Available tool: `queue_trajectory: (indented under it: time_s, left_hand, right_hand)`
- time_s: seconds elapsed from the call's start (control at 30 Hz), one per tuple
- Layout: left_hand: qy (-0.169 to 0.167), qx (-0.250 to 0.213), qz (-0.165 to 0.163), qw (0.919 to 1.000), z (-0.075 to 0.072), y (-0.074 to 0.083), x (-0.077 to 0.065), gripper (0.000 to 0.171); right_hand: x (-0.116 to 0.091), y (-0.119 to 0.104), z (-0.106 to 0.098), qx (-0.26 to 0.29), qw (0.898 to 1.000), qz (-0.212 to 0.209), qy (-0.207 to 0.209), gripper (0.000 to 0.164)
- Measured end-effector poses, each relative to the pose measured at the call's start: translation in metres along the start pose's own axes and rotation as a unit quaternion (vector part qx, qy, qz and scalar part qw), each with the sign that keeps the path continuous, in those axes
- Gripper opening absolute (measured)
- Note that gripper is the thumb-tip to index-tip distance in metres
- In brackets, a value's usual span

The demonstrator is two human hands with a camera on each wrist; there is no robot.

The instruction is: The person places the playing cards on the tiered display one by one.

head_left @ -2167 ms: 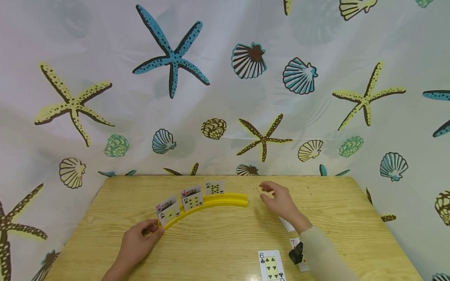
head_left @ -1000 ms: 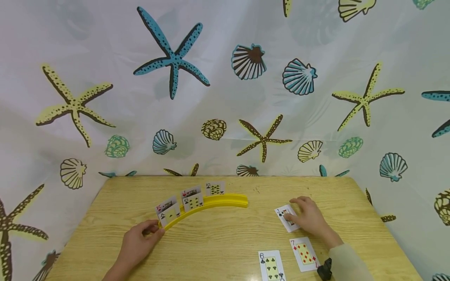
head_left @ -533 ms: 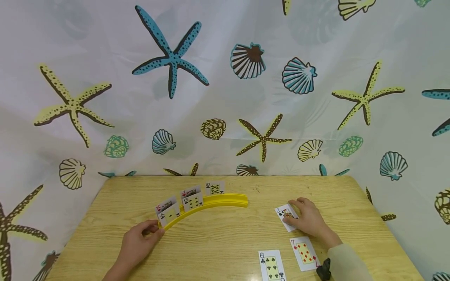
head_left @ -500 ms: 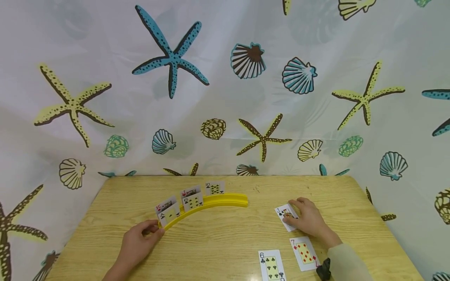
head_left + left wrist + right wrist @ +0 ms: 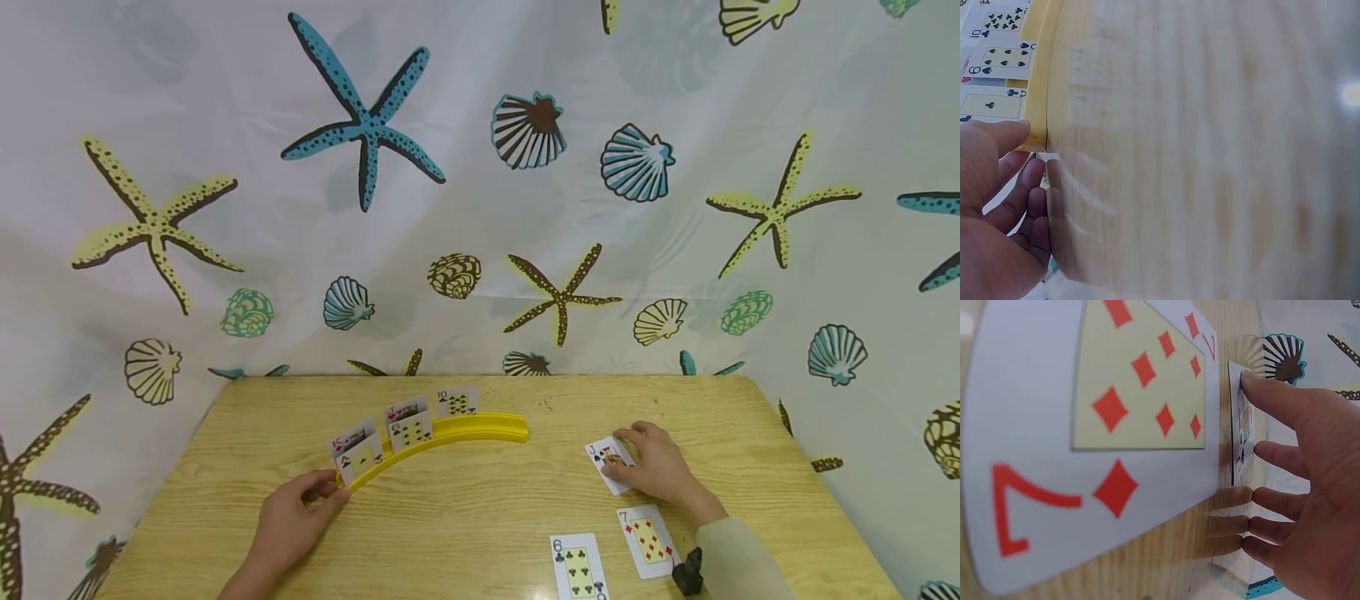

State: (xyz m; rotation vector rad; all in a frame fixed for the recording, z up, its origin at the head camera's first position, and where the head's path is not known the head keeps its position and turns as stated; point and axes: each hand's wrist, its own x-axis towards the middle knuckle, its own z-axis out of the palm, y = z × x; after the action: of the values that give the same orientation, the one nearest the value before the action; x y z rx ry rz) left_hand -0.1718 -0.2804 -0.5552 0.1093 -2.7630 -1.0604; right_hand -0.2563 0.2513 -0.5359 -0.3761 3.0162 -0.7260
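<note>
Fetching seems the step: jack of spades (image 5: 605, 455) touched by the spread right hand (image 5: 656, 469), yellow rack (image 5: 491, 428) pinched near-left by the left hand (image 5: 296, 512); an edge-lift looks needed.

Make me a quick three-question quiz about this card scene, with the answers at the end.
1. Which hand touches the curved yellow plastic-looking holder?
2. True or false: the white seven-of-diamonds playing card stands upright in the holder.
3. How many playing cards lie outside the holder on the pale wooden table?

Key:
1. The left hand.
2. False; it lies on the table.
3. Three: the seven, the white six of clubs, and the white jack of spades touched by the right hand.
</note>
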Motion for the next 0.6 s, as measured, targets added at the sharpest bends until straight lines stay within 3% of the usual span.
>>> queue_trajectory:
  time_s: [0.6]
  left_hand:
    - [0.001, -0.004, 0.0, 1.0, 0.0009, -0.001, -0.0004, 0.038]
  right_hand:
    - [0.0034, -0.01, -0.0061, 0.01, 1.0, 0.019, -0.019, 0.06]
